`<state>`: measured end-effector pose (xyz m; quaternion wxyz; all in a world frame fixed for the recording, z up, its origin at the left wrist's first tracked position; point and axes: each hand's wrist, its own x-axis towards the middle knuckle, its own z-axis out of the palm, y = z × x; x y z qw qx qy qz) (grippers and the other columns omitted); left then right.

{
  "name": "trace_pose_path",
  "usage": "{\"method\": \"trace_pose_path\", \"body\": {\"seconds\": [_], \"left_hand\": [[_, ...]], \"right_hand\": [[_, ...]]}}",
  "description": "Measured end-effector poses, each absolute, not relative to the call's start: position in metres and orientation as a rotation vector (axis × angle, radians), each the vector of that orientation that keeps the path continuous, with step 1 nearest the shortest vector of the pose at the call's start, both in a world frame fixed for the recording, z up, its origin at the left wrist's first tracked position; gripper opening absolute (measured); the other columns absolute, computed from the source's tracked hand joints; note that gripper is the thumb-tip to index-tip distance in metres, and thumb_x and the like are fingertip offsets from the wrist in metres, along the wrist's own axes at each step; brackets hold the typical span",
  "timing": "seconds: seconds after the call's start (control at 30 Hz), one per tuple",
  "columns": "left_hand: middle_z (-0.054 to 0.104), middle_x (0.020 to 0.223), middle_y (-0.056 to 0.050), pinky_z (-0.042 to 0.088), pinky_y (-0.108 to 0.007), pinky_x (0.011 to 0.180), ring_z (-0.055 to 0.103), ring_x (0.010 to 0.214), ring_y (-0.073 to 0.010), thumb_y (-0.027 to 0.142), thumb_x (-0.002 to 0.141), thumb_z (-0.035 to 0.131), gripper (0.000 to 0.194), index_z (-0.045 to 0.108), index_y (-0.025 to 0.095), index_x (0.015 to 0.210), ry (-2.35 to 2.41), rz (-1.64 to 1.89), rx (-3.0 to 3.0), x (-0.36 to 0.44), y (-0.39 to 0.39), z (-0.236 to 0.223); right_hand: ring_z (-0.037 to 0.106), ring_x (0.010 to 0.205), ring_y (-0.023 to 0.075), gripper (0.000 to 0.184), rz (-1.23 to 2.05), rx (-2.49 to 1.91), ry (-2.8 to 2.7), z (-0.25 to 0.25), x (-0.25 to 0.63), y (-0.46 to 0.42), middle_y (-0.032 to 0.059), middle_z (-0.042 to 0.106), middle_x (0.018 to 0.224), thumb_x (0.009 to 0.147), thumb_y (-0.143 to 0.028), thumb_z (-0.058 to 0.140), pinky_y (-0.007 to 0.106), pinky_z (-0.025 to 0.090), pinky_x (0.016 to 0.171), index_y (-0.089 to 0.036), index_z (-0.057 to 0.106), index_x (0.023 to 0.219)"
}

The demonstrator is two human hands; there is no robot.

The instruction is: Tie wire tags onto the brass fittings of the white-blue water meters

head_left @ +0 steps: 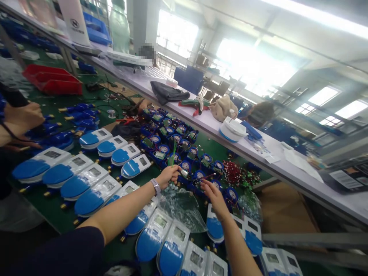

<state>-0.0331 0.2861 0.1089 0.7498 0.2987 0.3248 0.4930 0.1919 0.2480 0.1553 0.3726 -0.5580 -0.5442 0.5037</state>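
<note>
Nearest to me, blue-and-white meters (174, 249) lie in rows on the green worktop (51, 216). Beyond some of them, a clear plastic bag (186, 212) lies below my hands. My left grip (166, 177) clasps a silver cylinder (184, 173) above uncovered blue housings (185, 166). My right grip (215, 197) is near a thin wire (209, 176); whether it pinches it, I cannot tell. Farther off, pliers (198, 103) rest on a raised shelf (201, 122).
</note>
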Motion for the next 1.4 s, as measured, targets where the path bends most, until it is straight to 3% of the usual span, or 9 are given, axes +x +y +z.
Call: {"method": "trace_pose_path", "body": {"seconds": [0.2, 0.5, 0.6, 0.73, 0.97, 1.07, 1.2, 1.3, 1.4], "left_hand": [[0.022, 0.045, 0.011, 0.032, -0.018, 0.038, 0.024, 0.034, -0.0036, 0.037, 0.078, 0.052, 0.019, 0.049, 0.018, 0.082, 0.51, 1.283, 0.505, -0.004, 0.274, 0.159], [0.024, 0.044, 0.011, 0.032, -0.017, 0.04, 0.027, 0.033, -0.0035, 0.028, 0.082, 0.048, 0.009, 0.049, 0.019, 0.081, 0.562, 1.614, 0.385, -0.01, 0.3, 0.193], [0.022, 0.043, 0.011, 0.033, -0.016, 0.041, 0.028, 0.033, -0.0031, 0.023, 0.082, 0.045, 0.006, 0.047, 0.018, 0.08, 0.633, 1.618, 0.195, -0.013, 0.313, 0.181], [0.022, 0.044, 0.011, 0.031, -0.016, 0.041, 0.029, 0.033, -0.0032, 0.024, 0.082, 0.046, 0.006, 0.046, 0.018, 0.08, 0.681, 1.538, 0.226, 0.004, 0.308, 0.178], [0.026, 0.045, 0.011, 0.032, -0.017, 0.04, 0.03, 0.034, -0.0036, 0.026, 0.08, 0.047, 0.01, 0.05, 0.017, 0.083, 0.566, 1.463, 0.484, 0.026, 0.304, 0.209], [0.027, 0.043, 0.01, 0.037, -0.018, 0.044, 0.042, 0.039, -0.0064, 0.023, 0.081, 0.046, 0.009, 0.051, 0.017, 0.084, 0.65, 1.537, 0.434, 0.008, 0.323, 0.2], [0.029, 0.041, 0.008, 0.042, -0.02, 0.053, 0.057, 0.055, -0.0114, 0.013, 0.083, 0.039, 0.011, 0.051, 0.015, 0.082, 0.843, 1.533, 0.109, -0.037, 0.347, 0.161], [0.031, 0.04, 0.007, 0.044, -0.023, 0.056, 0.056, 0.053, -0.0113, 0.007, 0.083, 0.034, 0.017, 0.047, 0.016, 0.077, 0.881, 1.468, -0.067, -0.061, 0.349, 0.127], [0.037, 0.042, 0.006, 0.046, -0.028, 0.055, 0.053, 0.047, -0.0113, 0.006, 0.083, 0.032, 0.02, 0.047, 0.017, 0.075, 0.86, 1.382, -0.139, -0.06, 0.34, 0.1]], "right_hand": [[0.055, 0.095, 0.0203, 0.049, 1.734, -1.197, -0.47, 0.08, 0.12, 0.214, 0.0038, 0.058, 0.112, 0.074, -0.065, 0.037, 0.035, 0.042, 0.077, -0.028, 0.057, 0.099], [0.055, 0.084, 0.0174, 0.031, 1.895, -0.977, -0.858, 0.102, 0.115, 0.215, 0.0043, 0.062, 0.088, 0.068, -0.031, 0.057, 0.026, 0.041, 0.065, -0.019, 0.058, 0.096], [0.056, 0.076, 0.0167, 0.043, 1.856, -1.101, -0.94, 0.107, 0.117, 0.213, 0.0031, 0.06, 0.084, 0.064, -0.031, 0.065, 0.027, 0.044, 0.061, -0.019, 0.053, 0.104], [0.056, 0.08, 0.015, 0.074, 1.467, -1.263, -0.923, 0.105, 0.112, 0.233, 0.0041, 0.053, 0.111, 0.054, -0.029, 0.073, 0.029, 0.046, 0.067, -0.027, 0.04, 0.12], [0.056, 0.083, 0.0184, 0.024, 1.441, -1.183, -1.38, 0.116, 0.101, 0.271, 0.0015, 0.064, 0.074, 0.068, -0.042, 0.06, 0.034, 0.041, 0.083, -0.018, 0.058, 0.072], [0.057, 0.07, 0.0153, 0.032, 1.609, -1.157, -1.399, 0.123, 0.118, 0.263, -0.0016, 0.057, 0.055, 0.076, -0.047, 0.049, 0.033, 0.042, 0.079, -0.019, 0.051, 0.061], [0.044, 0.044, 0.009, 0.028, 1.931, -1.22, -1.135, 0.131, 0.174, 0.245, -0.0085, 0.041, 0.047, 0.075, -0.046, 0.052, 0.028, 0.044, 0.055, -0.019, 0.047, 0.069], [0.029, 0.037, 0.0059, 0.024, 1.789, -1.251, -0.853, 0.138, 0.213, 0.247, -0.0102, 0.031, 0.046, 0.075, -0.043, 0.054, 0.019, 0.032, 0.04, -0.021, 0.046, 0.071], [0.027, 0.038, 0.0059, 0.02, 1.651, -1.236, -0.783, 0.14, 0.215, 0.26, -0.0076, 0.039, 0.051, 0.077, -0.04, 0.052, 0.018, 0.024, 0.037, -0.021, 0.048, 0.074]]}}
